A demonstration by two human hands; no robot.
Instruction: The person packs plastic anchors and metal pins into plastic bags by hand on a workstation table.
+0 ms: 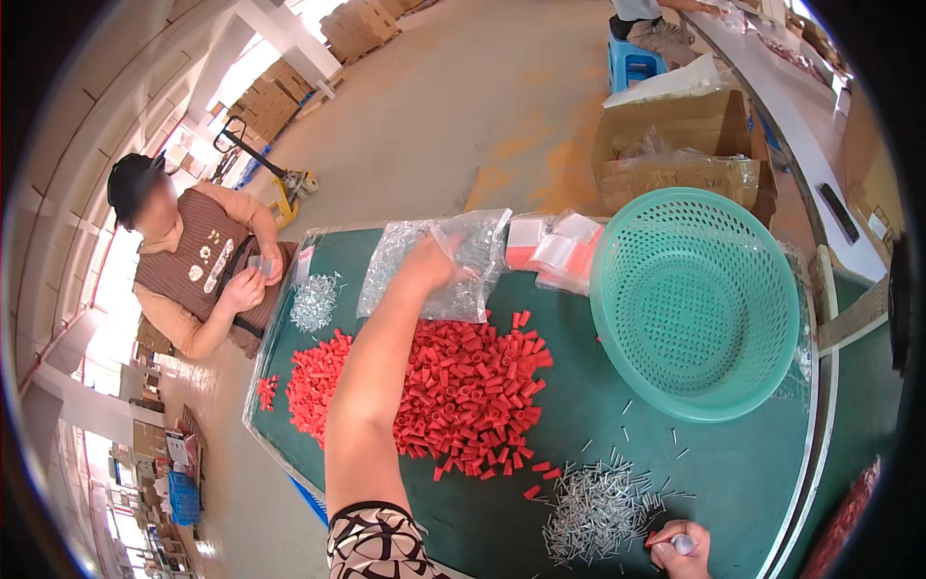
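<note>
My left hand point(434, 265) reaches across the table to a clear plastic bag point(391, 265) of small transparent pieces. Its fingertips lie at the bag's film and are partly hidden, so their grip does not show. Under my left forearm spreads a big heap of red tapered plastic pieces point(463, 386). At the lower right, my right hand point(683, 552) is closed, with a red tapered plastic piece point(652, 540) at its fingertips. A small pale, round-ended item point(685, 544) also shows in that hand. Beside it lies a pile of silver screws point(598, 507).
A green plastic basket point(603, 309) stands at the right. Small bags with red edges point(564, 251) lie beyond the heap. Another pile of small silver pieces point(315, 302) is near a co-worker point(207, 251) at the left. An open cardboard box point(675, 179) stands past the table point(540, 434).
</note>
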